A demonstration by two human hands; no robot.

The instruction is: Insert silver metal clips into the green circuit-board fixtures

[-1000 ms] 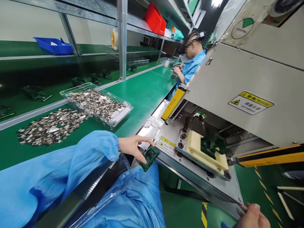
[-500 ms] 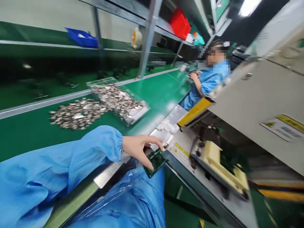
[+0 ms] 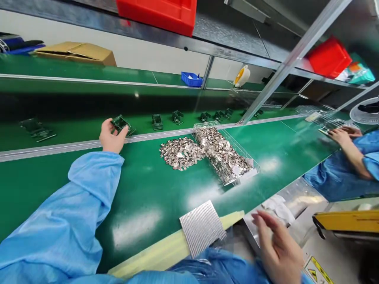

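My left hand reaches to the back of the bench, thumb and fingers closed on the edges of a green circuit board. It is over the metal rail, at the darker green strip where other boards sit. My right hand is low at the right, near the bench's front edge, its fingers stretched and nothing seen in them. Right of the left hand lies a heap of small silvery metal pieces. Beside the heap, a clear plastic tray full of the same pieces stands tilted on the green surface.
Behind the rail stand several circuit boards. A ribbed silver sheet lies over the yellowish front edge. Red bins rest on the upper shelf, crossed by a slanting metal post. At right are a co-worker's hands and a yellow-edged machine.
My view has swung left. My left hand has carried the circuit board from near my lap and the machine to the back strip. My right hand has come into view at lower right.
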